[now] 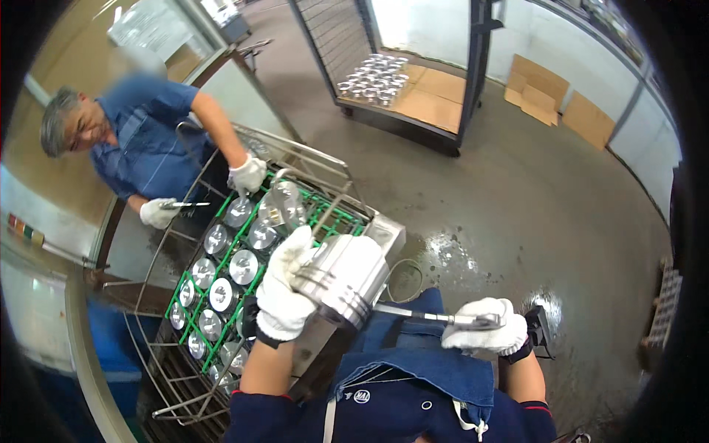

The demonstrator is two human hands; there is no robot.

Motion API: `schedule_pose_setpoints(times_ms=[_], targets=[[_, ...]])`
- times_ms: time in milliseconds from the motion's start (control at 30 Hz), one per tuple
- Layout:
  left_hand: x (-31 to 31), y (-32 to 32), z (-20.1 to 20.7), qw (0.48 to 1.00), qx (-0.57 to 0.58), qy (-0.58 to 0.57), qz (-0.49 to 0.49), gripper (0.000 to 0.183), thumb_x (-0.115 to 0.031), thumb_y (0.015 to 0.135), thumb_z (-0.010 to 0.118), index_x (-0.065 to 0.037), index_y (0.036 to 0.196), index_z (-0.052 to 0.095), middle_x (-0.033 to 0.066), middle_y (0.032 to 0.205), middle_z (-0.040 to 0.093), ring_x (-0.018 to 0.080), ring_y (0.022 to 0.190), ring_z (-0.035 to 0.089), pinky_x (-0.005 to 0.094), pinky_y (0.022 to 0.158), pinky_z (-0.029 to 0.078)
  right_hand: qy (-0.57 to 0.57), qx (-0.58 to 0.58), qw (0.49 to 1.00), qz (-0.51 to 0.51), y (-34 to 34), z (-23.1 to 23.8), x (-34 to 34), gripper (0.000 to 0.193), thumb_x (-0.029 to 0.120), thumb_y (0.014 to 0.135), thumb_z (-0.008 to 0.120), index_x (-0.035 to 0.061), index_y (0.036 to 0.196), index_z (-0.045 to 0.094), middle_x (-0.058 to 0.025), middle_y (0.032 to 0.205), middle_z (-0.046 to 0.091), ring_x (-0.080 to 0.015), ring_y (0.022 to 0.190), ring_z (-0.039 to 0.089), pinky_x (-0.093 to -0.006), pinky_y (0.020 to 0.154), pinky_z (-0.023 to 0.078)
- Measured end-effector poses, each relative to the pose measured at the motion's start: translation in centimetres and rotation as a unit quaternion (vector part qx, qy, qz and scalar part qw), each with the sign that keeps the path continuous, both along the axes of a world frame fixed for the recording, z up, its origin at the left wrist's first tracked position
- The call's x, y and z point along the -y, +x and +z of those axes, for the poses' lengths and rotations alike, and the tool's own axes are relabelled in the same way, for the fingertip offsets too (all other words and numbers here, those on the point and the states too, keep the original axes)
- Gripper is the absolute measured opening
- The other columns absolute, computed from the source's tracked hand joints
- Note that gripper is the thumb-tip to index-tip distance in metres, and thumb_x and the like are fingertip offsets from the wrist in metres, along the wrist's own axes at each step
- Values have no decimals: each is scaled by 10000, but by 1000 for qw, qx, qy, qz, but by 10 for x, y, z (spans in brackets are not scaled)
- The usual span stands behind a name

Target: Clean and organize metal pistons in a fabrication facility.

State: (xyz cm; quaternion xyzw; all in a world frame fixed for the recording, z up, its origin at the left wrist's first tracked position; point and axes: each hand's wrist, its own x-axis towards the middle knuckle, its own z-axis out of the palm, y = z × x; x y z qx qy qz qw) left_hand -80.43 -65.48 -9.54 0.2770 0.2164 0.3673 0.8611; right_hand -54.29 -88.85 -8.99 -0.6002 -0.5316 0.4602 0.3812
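A silver engine piston (353, 267) with ring grooves is gripped by my left hand (283, 292), which wears a white glove and wraps the piston's near left side. My right hand (487, 328), also gloved in white, is closed round a slim metal rod-like tool (417, 314). The tool points left, and its far end meets or passes behind the piston's lower edge; I cannot tell which. Just left of my left hand, several pistons (224, 294) stand in a green-barred rack (235, 247) inside a wire-sided cart (159, 362).
Across the cart, a co-worker in blue (148, 133) reaches one gloved hand (248, 175) to the pistons; their other hand (159, 213) holds a thin tool. A black wheeled trolley (469, 81) carries more pistons (375, 78) on cardboard. Cardboard sheets (538, 88) lean against the wall. The floor (509, 199) has wet patches.
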Motion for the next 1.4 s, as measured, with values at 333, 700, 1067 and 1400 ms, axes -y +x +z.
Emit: schedule_pose_setpoints(times_ms=[333,700,1067,1400], targets=[[42,98,-48,973,-9,-209,-101,496,-221,842,523,-36,1302,510,190,1281,570,377,1184,550,533,979,474,-158,-164,931,-284,3,-46,84,253,332,746,828,124,849,726,59,683,664,-41,618,627,-188,515,453],[44,66,-98,993,-13,-67,-93,416,-86,786,572,-8,1195,565,187,1183,627,337,1089,608,487,1007,466,-104,149,978,-98,3,-35,85,330,474,734,808,191,888,737,-13,768,711,-155,687,689,-267,627,521],[20,-42,33,990,-6,102,102,638,-553,950,477,39,1155,597,174,1104,666,287,944,652,413,893,518,-139,-62,988,28,-14,-1,-29,309,345,781,811,111,969,737,-19,688,691,-92,586,636,-232,527,494],[-75,-131,13,909,-224,274,219,627,27,749,696,-90,1323,473,131,1221,589,251,1085,603,387,884,554,-189,-148,970,47,-69,-22,-121,363,342,884,703,88,1141,667,-21,982,704,-77,588,607,-232,487,515]])
